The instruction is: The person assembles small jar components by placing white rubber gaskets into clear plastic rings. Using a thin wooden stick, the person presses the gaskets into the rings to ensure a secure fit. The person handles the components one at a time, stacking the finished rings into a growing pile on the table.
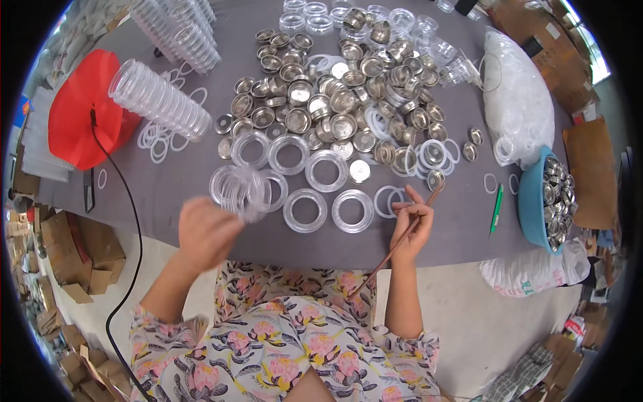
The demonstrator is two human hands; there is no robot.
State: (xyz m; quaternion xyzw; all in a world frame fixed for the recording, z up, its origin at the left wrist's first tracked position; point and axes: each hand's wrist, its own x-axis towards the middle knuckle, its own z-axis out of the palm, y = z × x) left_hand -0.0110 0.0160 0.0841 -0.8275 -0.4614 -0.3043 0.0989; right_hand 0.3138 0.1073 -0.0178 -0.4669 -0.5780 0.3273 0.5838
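My left hand is smeared by motion at the table's front left, its fingers bent. Just beyond its fingertips is a blurred clear plastic ring, overlapping other rings there; whether I grip it cannot be made out. A thin brown stick lies slantwise in my right hand, pinched between the fingers. The stick's upper end meets a small silver metal cup. Between my hands, thick clear rings lie flat in a loose group. White flat rings are beside my right fingers.
A big heap of silver metal cups covers the middle of the grey table. Stacked clear rings lean by a red cover at left. On the right are a plastic bag, a green pen and a blue basin.
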